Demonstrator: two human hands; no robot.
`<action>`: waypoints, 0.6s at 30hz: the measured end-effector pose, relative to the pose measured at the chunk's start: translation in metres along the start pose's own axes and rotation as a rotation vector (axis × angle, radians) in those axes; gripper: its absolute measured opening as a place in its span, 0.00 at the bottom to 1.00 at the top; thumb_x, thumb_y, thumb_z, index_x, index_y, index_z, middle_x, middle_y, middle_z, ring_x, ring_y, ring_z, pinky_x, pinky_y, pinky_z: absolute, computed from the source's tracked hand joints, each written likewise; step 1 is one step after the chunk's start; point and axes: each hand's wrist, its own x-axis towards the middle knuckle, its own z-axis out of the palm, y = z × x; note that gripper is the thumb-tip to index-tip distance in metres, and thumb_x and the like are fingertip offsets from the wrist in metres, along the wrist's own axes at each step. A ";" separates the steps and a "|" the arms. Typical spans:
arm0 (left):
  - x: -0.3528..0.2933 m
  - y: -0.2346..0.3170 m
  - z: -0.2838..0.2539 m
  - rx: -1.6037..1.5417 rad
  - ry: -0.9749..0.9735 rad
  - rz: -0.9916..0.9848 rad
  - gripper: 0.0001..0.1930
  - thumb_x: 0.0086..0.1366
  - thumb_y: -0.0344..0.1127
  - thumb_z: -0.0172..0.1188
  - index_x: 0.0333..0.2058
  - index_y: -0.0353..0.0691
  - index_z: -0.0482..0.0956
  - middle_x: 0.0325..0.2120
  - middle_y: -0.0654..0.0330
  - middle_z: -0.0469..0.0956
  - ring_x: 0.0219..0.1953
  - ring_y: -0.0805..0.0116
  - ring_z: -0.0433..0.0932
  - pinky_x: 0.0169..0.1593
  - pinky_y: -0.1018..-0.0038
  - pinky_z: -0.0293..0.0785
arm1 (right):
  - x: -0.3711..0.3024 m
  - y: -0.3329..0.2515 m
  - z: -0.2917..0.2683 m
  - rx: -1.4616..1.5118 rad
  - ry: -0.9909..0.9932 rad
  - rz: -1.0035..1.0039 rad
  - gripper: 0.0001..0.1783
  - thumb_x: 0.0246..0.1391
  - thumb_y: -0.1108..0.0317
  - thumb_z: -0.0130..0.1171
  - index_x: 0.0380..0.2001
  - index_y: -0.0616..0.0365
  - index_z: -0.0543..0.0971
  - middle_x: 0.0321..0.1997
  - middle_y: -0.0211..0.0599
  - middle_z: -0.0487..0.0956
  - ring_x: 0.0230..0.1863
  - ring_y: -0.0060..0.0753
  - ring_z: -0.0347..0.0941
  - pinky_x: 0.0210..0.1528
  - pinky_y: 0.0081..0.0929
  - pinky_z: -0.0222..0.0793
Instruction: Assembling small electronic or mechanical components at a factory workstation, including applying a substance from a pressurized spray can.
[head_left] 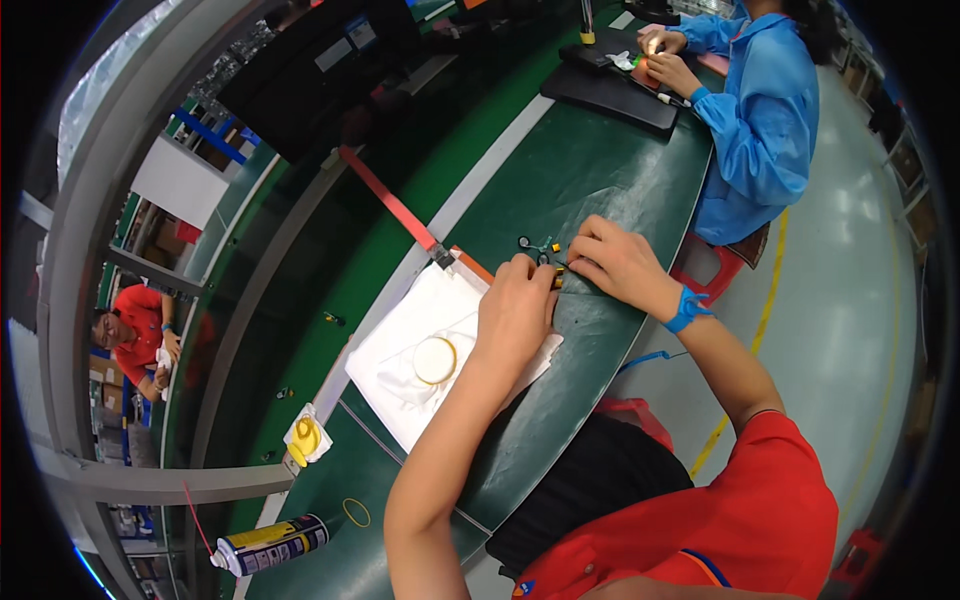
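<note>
My left hand (515,312) and my right hand (620,265) come together over the green bench mat, fingers curled in a pinch. A small yellow-and-black part (558,280) shows at the left fingertips. What each hand pinches is mostly hidden by the fingers. Just beyond them lies a small part with dark wires and a yellow end (540,246). A blue wrist strap (687,310) circles my right wrist. Under my left forearm a white cloth (400,320) is spread, with a round white-topped container (435,360) on it.
A red strap (390,198) reaches the cloth's far corner. Near left are a spray can (270,545) with a red straw, a yellow rubber band (357,513) and a yellow coiled item (305,438). A co-worker in blue (765,110) works at a black tray (610,95).
</note>
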 end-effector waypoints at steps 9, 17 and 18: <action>0.002 -0.013 0.011 -0.140 0.152 0.116 0.06 0.63 0.29 0.63 0.37 0.35 0.77 0.41 0.51 0.77 0.41 0.49 0.76 0.44 0.60 0.75 | 0.003 -0.008 0.014 0.452 0.177 0.105 0.02 0.61 0.74 0.58 0.34 0.60 0.76 0.40 0.37 0.78 0.39 0.35 0.77 0.43 0.29 0.74; -0.061 -0.011 -0.061 -1.238 -0.139 -0.507 0.06 0.76 0.32 0.54 0.44 0.35 0.72 0.30 0.62 0.77 0.33 0.76 0.76 0.40 0.78 0.73 | 0.020 -0.054 0.001 1.375 -0.299 0.570 0.03 0.64 0.71 0.54 0.38 0.58 0.74 0.28 0.30 0.78 0.24 0.18 0.72 0.28 0.18 0.68; -0.070 -0.015 -0.070 -1.228 -0.152 -0.543 0.07 0.75 0.32 0.55 0.44 0.35 0.73 0.30 0.62 0.78 0.33 0.76 0.77 0.40 0.78 0.73 | 0.023 -0.057 0.005 1.347 -0.387 0.493 0.03 0.64 0.72 0.54 0.38 0.59 0.74 0.28 0.30 0.77 0.24 0.17 0.72 0.28 0.18 0.68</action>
